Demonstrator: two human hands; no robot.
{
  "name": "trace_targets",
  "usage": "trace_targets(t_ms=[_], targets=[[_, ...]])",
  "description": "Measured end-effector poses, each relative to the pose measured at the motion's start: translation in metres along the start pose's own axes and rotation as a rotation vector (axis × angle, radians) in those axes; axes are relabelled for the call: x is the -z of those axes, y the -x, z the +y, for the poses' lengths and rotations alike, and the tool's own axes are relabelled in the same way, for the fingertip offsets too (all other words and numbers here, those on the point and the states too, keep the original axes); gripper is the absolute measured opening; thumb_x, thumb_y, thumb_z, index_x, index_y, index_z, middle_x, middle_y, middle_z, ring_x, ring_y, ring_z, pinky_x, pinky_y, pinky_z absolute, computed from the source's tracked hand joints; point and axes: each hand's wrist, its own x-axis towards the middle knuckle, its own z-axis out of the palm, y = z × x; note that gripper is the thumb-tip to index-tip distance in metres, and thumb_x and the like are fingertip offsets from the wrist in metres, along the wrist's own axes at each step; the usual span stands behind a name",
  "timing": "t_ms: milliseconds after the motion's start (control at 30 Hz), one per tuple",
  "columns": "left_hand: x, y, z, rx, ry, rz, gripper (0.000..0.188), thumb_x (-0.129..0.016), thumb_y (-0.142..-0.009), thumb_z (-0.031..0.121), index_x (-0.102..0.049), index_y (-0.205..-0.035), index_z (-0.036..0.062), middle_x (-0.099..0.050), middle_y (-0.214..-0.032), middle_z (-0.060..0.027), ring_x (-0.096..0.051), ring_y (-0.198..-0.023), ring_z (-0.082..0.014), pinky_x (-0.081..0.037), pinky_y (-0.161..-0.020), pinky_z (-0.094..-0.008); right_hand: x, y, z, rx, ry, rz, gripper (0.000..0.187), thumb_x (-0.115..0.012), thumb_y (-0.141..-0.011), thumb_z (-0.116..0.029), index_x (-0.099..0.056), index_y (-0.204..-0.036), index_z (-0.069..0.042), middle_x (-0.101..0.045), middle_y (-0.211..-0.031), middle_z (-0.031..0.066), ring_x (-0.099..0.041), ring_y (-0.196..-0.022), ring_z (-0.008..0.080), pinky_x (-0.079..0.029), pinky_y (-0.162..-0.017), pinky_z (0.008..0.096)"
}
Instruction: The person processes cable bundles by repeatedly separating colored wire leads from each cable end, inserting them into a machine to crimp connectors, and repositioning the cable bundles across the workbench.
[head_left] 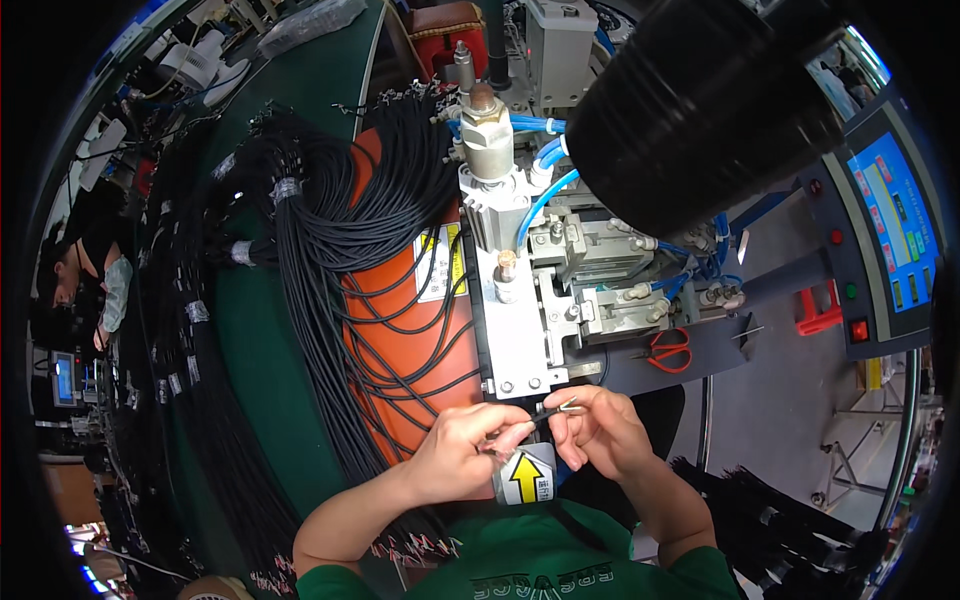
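Observation:
My left hand pinches a thin black cable between thumb and fingertips. Small wire ends poke out below its fingers. Opposite it, my right hand has thumb and index finger closed at the cable's tip, where short light-coloured wires show; its other fingers curl loosely. Both hands are just in front of a white-and-silver metal machine with blue air hoses. Below the cable is a plate with a yellow arrow label. What lies inside each pinch is partly hidden by the fingers.
Bundled black cables spread over an orange surface and green table at left. A large black cylinder overhangs the machine. Red-handled scissors lie right; a control screen stands beyond. Another person sits far left.

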Motion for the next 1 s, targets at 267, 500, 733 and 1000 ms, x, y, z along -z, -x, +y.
trace_targets(t_ms=[267,500,733,1000], targets=[[-0.004,-0.003,0.003,-0.135,-0.177,-0.056,0.010,-0.062,-0.088,0.008,-0.062,-0.094,0.0007,-0.060,-0.075,-0.0099,-0.061,-0.061,-0.0227,-0.048,-0.052,-0.0327,-0.010,-0.003,0.003,0.317,0.606,0.007,0.016,-0.068,-0.080,0.007,-0.066,-0.095,0.001,-0.061,-0.087,0.0081,-0.058,-0.066,0.0097,-0.043,-0.054,0.0200],[-0.013,0.003,0.011,-0.095,-0.280,0.015,0.016,-0.067,-0.078,0.008,-0.052,-0.074,0.0034,-0.055,-0.064,-0.0100,-0.056,-0.053,-0.0299,-0.044,-0.048,-0.0383,-0.022,-0.003,0.022,0.940,1.394,0.160,0.039,-0.070,-0.077,-0.006,-0.062,-0.115,0.001,-0.059,-0.104,0.0134,-0.061,-0.083,0.0271,-0.050,-0.068,0.0329],[-0.014,0.003,0.008,-0.063,-0.275,-0.031,0.013,-0.064,-0.079,0.008,-0.053,-0.074,0.0043,-0.056,-0.064,-0.0096,-0.057,-0.056,-0.0299,-0.044,-0.049,-0.0396,-0.014,0.002,0.006,0.462,0.945,0.036,0.026,-0.063,-0.084,-0.002,-0.064,-0.110,0.005,-0.061,-0.101,0.0149,-0.062,-0.085,0.0197,-0.051,-0.075,0.0289],[-0.011,-0.001,0.006,-0.117,-0.197,-0.029,0.013,-0.060,-0.082,0.003,-0.053,-0.070,0.0025,-0.052,-0.059,-0.0098,-0.052,-0.047,-0.0259,-0.040,-0.044,-0.0365,-0.006,-0.002,-0.011,0.014,0.438,0.014,0.016,-0.060,-0.088,0.005,-0.067,-0.102,0.004,-0.063,-0.099,0.0098,-0.063,-0.081,0.0118,-0.050,-0.066,0.0218]])
